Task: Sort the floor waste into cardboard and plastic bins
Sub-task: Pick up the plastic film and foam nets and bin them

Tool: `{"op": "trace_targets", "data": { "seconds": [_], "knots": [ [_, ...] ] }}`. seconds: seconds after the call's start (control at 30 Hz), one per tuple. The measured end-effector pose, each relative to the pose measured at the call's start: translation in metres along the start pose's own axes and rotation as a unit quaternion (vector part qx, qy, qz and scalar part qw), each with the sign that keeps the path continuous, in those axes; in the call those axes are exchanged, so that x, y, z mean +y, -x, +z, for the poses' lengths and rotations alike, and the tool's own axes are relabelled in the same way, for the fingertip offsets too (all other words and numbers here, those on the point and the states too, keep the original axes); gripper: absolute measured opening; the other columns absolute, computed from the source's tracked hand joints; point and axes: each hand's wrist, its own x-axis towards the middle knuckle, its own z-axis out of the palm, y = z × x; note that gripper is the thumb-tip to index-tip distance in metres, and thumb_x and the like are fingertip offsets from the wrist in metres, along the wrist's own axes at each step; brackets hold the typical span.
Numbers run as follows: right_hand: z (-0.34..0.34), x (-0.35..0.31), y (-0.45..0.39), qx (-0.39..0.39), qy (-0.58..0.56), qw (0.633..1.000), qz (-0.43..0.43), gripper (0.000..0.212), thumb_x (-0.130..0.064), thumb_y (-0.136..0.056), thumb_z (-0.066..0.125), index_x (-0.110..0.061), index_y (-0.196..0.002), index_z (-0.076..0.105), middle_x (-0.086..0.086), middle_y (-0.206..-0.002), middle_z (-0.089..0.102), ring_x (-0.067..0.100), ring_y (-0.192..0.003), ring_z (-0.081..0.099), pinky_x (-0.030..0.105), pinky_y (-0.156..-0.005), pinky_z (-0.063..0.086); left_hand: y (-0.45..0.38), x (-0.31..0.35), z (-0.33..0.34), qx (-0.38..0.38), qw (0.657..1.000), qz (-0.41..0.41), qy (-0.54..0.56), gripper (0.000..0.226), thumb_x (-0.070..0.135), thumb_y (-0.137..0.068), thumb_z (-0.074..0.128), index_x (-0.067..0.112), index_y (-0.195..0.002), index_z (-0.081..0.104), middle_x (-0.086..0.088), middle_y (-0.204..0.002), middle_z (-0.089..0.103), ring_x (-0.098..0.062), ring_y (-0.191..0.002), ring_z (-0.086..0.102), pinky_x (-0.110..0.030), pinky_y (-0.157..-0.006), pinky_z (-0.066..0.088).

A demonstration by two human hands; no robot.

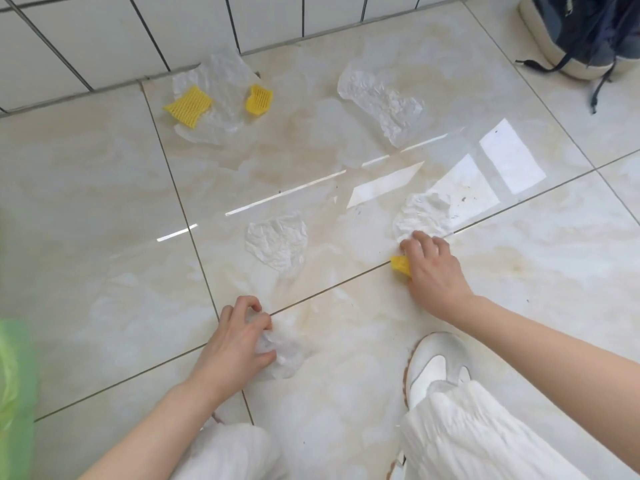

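My left hand [239, 337] is closed around a crumpled clear plastic sheet [287, 358] on the floor close in front of me. My right hand [431, 268] presses down on a yellow foam net piece [400, 265], fingers also touching a crumpled white sheet [424, 214]. Another crumpled clear sheet [277, 242] lies between the hands, further out. Near the wall lie two yellow foam nets [188, 107] [259, 99] on a clear sheet [214, 77], and one more crumpled sheet [381, 102] to the right.
A green plastic bag [14, 386] shows at the left edge. A dark backpack [585, 32] sits at the top right corner. My white shoe [436, 365] and white trousers are at the bottom. The white tiled wall [104, 36] borders the floor at the back.
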Motion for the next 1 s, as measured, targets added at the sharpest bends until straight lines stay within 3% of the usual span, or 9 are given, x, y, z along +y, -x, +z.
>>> {"op": "trace_targets", "data": {
  "seconds": [0.1,0.23,0.33,0.43,0.57,0.67,0.77,0.9,1.0],
  "knots": [
    [0.009,-0.011,0.017,0.046,0.078,0.992,-0.082,0.062,0.003,-0.057,0.062,-0.01,-0.117,0.052,0.014,-0.119,0.053,0.04,-0.096,0.054,0.043,-0.065,0.051,-0.002,0.0,0.004,0.032,0.999,0.001,0.021,0.023,0.024,-0.077,0.066,0.025,-0.079,0.043,0.012,-0.104,0.036,-0.013,-0.094,0.035,-0.024,-0.072,0.041],
    [0.014,-0.018,0.029,0.036,0.054,0.994,-0.084,0.075,0.004,-0.054,0.064,-0.019,-0.123,0.043,0.008,-0.1,0.054,0.032,-0.081,0.054,0.035,-0.054,0.041,-0.007,-0.001,0.005,0.041,0.999,0.004,0.035,0.025,0.013,-0.074,0.063,0.025,-0.076,0.041,0.012,-0.091,0.039,-0.015,-0.088,0.039,-0.024,-0.07,0.04],
    [0.012,-0.019,0.032,0.019,0.018,0.992,-0.12,0.072,0.005,-0.067,0.055,-0.022,-0.129,0.032,0.006,-0.102,0.049,0.03,-0.09,0.052,0.037,-0.064,0.045,-0.01,-0.003,0.004,0.056,0.996,0.0,0.066,0.023,0.004,-0.071,0.064,0.019,-0.075,0.047,0.009,-0.089,0.044,-0.016,-0.082,0.045,-0.016,-0.066,0.033],
    [0.002,-0.015,0.028,-0.011,-0.031,0.99,-0.141,0.061,0.006,-0.077,0.044,-0.021,-0.131,0.037,0.005,-0.111,0.046,0.028,-0.101,0.045,0.036,-0.078,0.046,-0.012,-0.005,0.0,0.103,0.989,-0.026,0.099,0.017,-0.002,-0.069,0.066,0.008,-0.078,0.055,0.004,-0.092,0.051,-0.019,-0.076,0.053,-0.022,-0.065,0.038],
    [-0.012,-0.013,0.02,0.019,-0.137,0.984,-0.111,0.043,0.008,-0.076,0.043,-0.014,-0.111,0.055,0.006,-0.098,0.045,0.029,-0.089,0.046,0.041,-0.072,0.046,-0.02,-0.001,-0.009,0.15,0.978,-0.051,0.133,0.017,-0.009,-0.067,0.062,0.004,-0.078,0.057,-0.003,-0.085,0.059,-0.027,-0.076,0.058,-0.028,-0.069,0.039],
    [-0.026,-0.017,0.016,0.075,-0.221,0.968,-0.094,0.031,0.012,-0.074,0.044,-0.008,-0.09,0.062,0.005,-0.085,0.041,0.026,-0.073,0.044,0.032,-0.061,0.041,-0.032,0.006,-0.025,0.174,0.972,-0.052,0.15,0.021,-0.01,-0.068,0.056,0.009,-0.075,0.05,-0.005,-0.084,0.059,-0.026,-0.078,0.055,-0.027,-0.068,0.038],
    [-0.048,-0.024,0.008,0.078,-0.281,0.955,-0.05,0.029,0.013,-0.073,0.043,-0.008,-0.072,0.063,0.004,-0.083,0.042,0.021,-0.068,0.044,0.014,-0.054,0.033,-0.05,0.017,-0.045,0.182,0.968,-0.05,0.167,0.027,-0.006,-0.072,0.054,0.017,-0.084,0.048,0.002,-0.091,0.054,-0.016,-0.08,0.046,-0.018,-0.064,0.031],
    [-0.083,-0.03,-0.018,0.095,-0.336,0.937,0.004,0.029,0.011,-0.077,0.041,-0.006,-0.066,0.062,0.006,-0.085,0.043,0.018,-0.068,0.044,0.009,-0.056,0.036,-0.081,0.029,-0.066,0.138,0.979,-0.046,0.143,0.039,0.005,-0.08,0.055,0.024,-0.114,0.052,0.009,-0.113,0.048,-0.014,-0.093,0.05,-0.023,-0.074,0.034],
    [-0.101,-0.033,-0.047,0.095,-0.341,0.935,0.0,0.023,0.006,-0.079,0.044,-0.003,-0.067,0.061,0.008,-0.087,0.043,0.018,-0.068,0.045,0.013,-0.056,0.036,-0.101,0.033,-0.069,0.072,0.995,-0.003,0.062,0.056,0.016,-0.085,0.058,0.028,-0.136,0.04,0.006,-0.133,0.035,-0.023,-0.096,0.059,-0.029,-0.081,0.044]
  ]
}}
